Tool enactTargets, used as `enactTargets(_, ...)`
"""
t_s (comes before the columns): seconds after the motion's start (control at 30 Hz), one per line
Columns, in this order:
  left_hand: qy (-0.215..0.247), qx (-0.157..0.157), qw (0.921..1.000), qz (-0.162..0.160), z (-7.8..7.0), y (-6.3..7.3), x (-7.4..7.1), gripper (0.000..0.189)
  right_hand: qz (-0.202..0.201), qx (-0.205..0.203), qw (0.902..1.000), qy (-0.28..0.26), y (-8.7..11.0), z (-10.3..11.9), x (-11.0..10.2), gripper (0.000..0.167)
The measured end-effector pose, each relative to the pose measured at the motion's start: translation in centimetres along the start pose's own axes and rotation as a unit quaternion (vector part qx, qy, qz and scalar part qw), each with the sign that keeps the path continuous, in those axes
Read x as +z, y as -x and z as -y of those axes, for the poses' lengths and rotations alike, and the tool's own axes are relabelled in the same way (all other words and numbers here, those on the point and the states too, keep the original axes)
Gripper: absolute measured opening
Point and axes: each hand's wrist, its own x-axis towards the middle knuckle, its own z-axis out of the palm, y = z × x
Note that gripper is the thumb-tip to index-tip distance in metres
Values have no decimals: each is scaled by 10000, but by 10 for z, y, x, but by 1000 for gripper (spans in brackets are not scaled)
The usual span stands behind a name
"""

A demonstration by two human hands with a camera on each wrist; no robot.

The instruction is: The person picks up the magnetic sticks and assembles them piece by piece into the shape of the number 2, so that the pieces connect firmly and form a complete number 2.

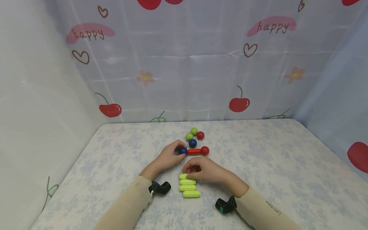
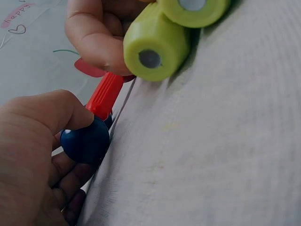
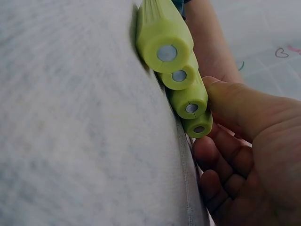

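Note:
In the head view my left hand (image 1: 170, 155) pinches a blue ball (image 1: 183, 151) between thumb and fingers. That ball joins a red rod (image 1: 194, 151), whose other end meets a red ball (image 1: 205, 150). Several yellow-green magnetic rods (image 1: 191, 194) lie side by side nearer me. My right hand (image 1: 206, 170) grips the farthest yellow-green rod (image 1: 183, 176), thumb on the near side and curled fingers beyond. The right wrist view shows silvery round ends on these rods (image 3: 190, 107), with my thumb against the far ones.
Behind the red rod sit a loose blue ball (image 1: 193, 143), another red ball (image 1: 200, 135) and two green balls (image 1: 189, 137). A pale patterned cloth covers the table (image 1: 258, 153). A printed curtain (image 1: 187, 70) hangs along its back edge.

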Motion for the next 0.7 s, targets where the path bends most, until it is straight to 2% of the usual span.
enactTargets(0.37,10,28,10000,30,0,0,0,27,-11,-124,9998,159,2,2,0,10)
enactTargets(0.7,-10,41,10000,6,1,0,-1,27,-82,-63,9999,-56,2,4,-1,11)
